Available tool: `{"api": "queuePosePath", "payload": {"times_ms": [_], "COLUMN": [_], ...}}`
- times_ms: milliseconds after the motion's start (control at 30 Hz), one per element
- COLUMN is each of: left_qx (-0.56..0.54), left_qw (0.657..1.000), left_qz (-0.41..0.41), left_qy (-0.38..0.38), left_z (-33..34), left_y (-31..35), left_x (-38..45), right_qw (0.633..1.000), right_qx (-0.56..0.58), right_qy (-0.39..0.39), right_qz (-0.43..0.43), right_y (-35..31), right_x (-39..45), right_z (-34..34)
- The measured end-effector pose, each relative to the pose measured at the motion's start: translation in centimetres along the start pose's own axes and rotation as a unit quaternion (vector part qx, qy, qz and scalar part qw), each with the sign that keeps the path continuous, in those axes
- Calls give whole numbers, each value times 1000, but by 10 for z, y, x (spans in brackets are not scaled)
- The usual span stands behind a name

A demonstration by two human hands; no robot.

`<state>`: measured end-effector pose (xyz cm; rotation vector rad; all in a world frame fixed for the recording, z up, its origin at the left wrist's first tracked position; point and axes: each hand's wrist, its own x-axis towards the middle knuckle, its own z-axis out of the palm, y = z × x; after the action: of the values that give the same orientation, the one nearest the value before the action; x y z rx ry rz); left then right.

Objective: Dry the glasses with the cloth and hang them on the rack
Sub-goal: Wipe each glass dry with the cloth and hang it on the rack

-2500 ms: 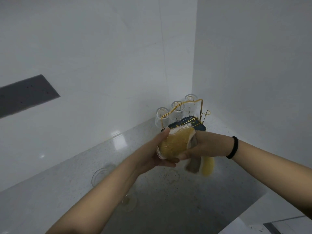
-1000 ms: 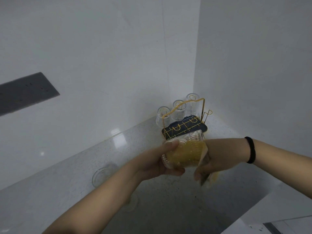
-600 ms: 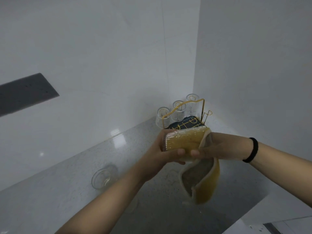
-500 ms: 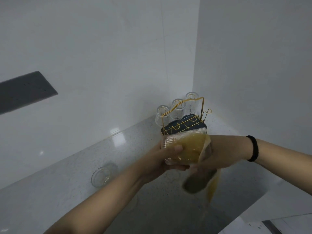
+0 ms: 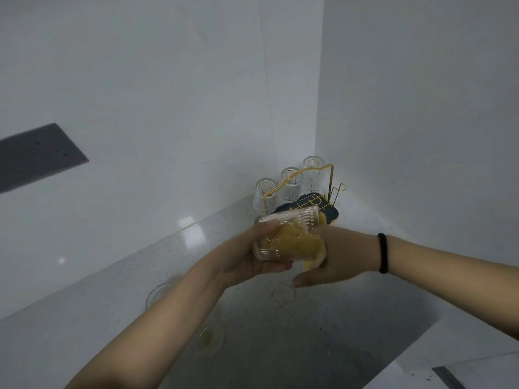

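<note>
Glasses are the matter here, taken from the left. A dark grey panel (image 5: 33,157) sits on the white wall. Below it, on the speckled table (image 5: 84,310), a clear glass (image 5: 157,293) stands partly hidden behind the left forearm, and a second one (image 5: 209,339) stands nearer the camera, with a yellowish tint at its bottom. The left hand (image 5: 247,259) holds a ribbed glass (image 5: 283,234) on its side above the table, thumb over the top and fingers curled beneath, so that grip is closed around the glass. A yellow cloth (image 5: 297,245) is stuffed into the mouth of this glass and bulges out at the right. The right hand (image 5: 337,259) reaches into that mouth with the cloth; its fingers are hidden there, so I cannot tell how its grip stands. A black band (image 5: 382,252) circles the right wrist. Behind, in the corner, a gold wire rack (image 5: 303,175) on a dark tray (image 5: 332,217) carries three glasses (image 5: 290,188) upside down.
</note>
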<state>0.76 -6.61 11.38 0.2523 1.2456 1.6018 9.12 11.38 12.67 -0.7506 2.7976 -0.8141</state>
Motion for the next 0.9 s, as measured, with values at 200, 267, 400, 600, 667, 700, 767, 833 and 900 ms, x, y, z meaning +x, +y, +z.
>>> {"api": "queuePosePath", "payload": {"times_ms": [200, 267, 400, 600, 667, 700, 767, 833, 900], "left_qx": [77, 135, 296, 127, 38, -20, -120, -209, -281], "left_qw": [992, 984, 954, 991, 996, 995, 986, 972, 953], "left_qz": [88, 102, 51, 36, 56, 71, 84, 83, 84], "left_qy": [41, 57, -2, 4, 58, 72, 85, 72, 72], "left_z": [-4, -8, -9, -16, -14, -11, -3, 3, 6], "left_y": [-21, -19, -2, -13, -19, -19, -16, -8, -3], "left_x": [0, -1, 4, 13, 16, 18, 22, 27, 31], "right_qw": [855, 872, 944, 880, 808, 776, 738, 719, 717], "right_qx": [508, 476, 311, 386, 436, 456, 475, 516, 534], "right_qy": [31, 53, 8, 233, 359, 396, 430, 415, 400], "right_qz": [94, 98, 109, 148, 168, 180, 214, 211, 203], "right_y": [4, 7, 8, 2, 0, -3, -16, -30, -40], "right_x": [1, 4, 12, 16, 17, 18, 20, 24, 36], "right_z": [-6, -9, -18, -14, -5, 3, 17, 36, 55]}}
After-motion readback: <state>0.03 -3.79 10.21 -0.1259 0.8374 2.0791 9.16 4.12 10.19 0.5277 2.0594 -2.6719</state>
